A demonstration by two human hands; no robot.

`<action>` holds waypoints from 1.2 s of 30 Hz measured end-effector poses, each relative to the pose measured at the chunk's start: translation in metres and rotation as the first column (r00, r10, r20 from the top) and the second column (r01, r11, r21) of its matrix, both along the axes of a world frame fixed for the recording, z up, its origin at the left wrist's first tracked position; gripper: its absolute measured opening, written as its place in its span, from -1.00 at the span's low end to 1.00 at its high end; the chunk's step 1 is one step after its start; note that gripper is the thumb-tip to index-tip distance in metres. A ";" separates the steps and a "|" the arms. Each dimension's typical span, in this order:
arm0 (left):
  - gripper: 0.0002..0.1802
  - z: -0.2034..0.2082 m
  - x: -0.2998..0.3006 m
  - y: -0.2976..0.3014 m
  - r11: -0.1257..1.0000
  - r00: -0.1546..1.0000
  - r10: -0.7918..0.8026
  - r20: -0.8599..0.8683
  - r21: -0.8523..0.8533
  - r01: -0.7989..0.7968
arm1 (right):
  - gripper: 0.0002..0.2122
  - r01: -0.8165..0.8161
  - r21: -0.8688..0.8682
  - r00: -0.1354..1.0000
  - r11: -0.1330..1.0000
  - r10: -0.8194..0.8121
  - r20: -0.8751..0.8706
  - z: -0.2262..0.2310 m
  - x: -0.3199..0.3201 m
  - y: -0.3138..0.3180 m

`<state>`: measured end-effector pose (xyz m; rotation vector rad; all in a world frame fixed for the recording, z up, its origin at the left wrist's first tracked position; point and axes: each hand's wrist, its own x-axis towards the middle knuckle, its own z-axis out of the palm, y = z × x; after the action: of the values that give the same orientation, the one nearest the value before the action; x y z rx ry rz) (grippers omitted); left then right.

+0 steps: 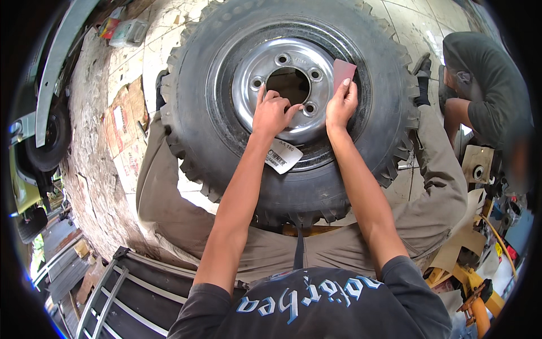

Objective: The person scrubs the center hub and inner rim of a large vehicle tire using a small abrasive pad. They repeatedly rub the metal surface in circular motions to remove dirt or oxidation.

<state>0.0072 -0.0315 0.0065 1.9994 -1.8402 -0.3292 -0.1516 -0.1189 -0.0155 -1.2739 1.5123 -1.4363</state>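
Note:
A big knobbly tyre point(195, 107) mounted on a bare metal wheel rim point(246, 104) lies flat between my legs. My left hand point(272, 114) rests on the hub face, its index finger stretched to a bolt hole and its thumb spread toward another. Nothing shows in that hand. At the rim's right side, my right hand point(342, 105) pinches a reddish piece of sandpaper point(343, 72) between thumb and fingers, its free end sticking up. A second sheet of sandpaper point(284, 156), pale printed backing upward, lies on the lower rim edge beside my left forearm.
Another person point(488, 85) crouches at the right, near a small metal block point(477, 164). Torn cardboard point(127, 121) lies on the floor at the left. A metal-framed black panel point(141, 282) sits at lower left; yellow metal parts point(480, 299) are at lower right.

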 end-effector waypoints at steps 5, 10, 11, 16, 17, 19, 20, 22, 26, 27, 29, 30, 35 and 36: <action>-0.50 -0.010 0.011 -0.005 0.997 1.000 0.016 0.024 -0.081 -0.014 | -0.60 0.046 0.005 0.994 0.999 -0.045 -0.095 -0.010 0.014 -0.014; -0.47 -0.006 0.006 -0.014 1.000 1.000 -0.007 0.023 0.007 0.007 | -0.60 0.094 0.035 0.990 0.995 -0.090 -0.105 -0.023 -0.001 -0.029; -0.46 -0.006 0.003 -0.012 1.000 1.000 -0.008 0.024 0.011 0.007 | -0.61 0.081 0.011 0.994 0.997 -0.080 -0.080 -0.026 -0.009 -0.032; -0.44 -0.005 0.000 -0.014 0.998 0.999 -0.006 0.042 0.065 0.004 | -0.62 0.129 -0.055 0.968 0.990 -0.137 -0.210 0.005 -0.021 -0.031; -0.47 -0.006 0.003 -0.009 0.999 1.000 0.012 0.018 0.048 -0.013 | -0.59 0.061 -0.034 0.983 0.998 -0.066 -0.173 0.018 -0.015 -0.018; -0.53 -0.003 0.009 -0.008 1.000 0.999 0.031 -0.025 -0.003 -0.031 | -0.58 0.029 -0.069 0.987 0.997 -0.040 -0.158 0.026 -0.003 0.009; -0.56 -0.009 0.008 -0.005 0.999 0.998 0.030 -0.063 -0.028 -0.032 | -0.58 0.017 -0.016 0.987 1.000 -0.019 -0.160 0.022 0.004 0.029; -0.61 -0.007 0.010 -0.006 0.995 0.993 0.017 -0.116 -0.099 -0.028 | -0.44 -0.050 0.031 0.978 0.998 0.055 -0.201 0.012 0.017 0.061; -0.50 -0.004 0.028 0.015 0.972 0.998 -0.014 0.056 -0.233 0.027 | -0.38 -0.027 0.027 0.916 0.999 0.036 -0.400 0.001 0.040 0.110; -0.44 -0.004 0.037 0.024 0.982 0.993 0.059 0.099 -0.183 -0.040 | -0.39 -0.023 0.018 0.912 1.000 0.028 -0.410 0.000 0.043 0.116; -0.31 -0.011 0.055 0.043 0.979 0.961 0.196 0.194 -0.092 -0.181 | -0.39 -0.011 0.000 0.903 1.000 0.010 -0.430 0.001 0.048 0.122; -0.28 -0.013 0.066 0.052 0.982 0.971 0.186 0.153 -0.047 -0.181 | -0.37 -0.026 0.041 0.931 0.999 0.039 -0.364 0.004 0.046 0.113; -0.13 -0.022 0.063 0.056 0.981 0.982 0.188 0.027 0.038 -0.189 | -0.25 -0.033 0.052 0.959 0.998 0.046 -0.281 -0.002 0.025 0.098; -0.11 -0.023 0.058 0.054 0.978 0.978 0.208 0.029 0.027 -0.209 | -0.24 -0.041 -0.008 0.935 0.999 0.035 -0.354 0.001 0.031 0.111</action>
<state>0.0648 0.0221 -0.0165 2.2033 -1.6294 -0.2711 -0.1211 -0.0079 -0.0149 -1.6291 1.6978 -1.2401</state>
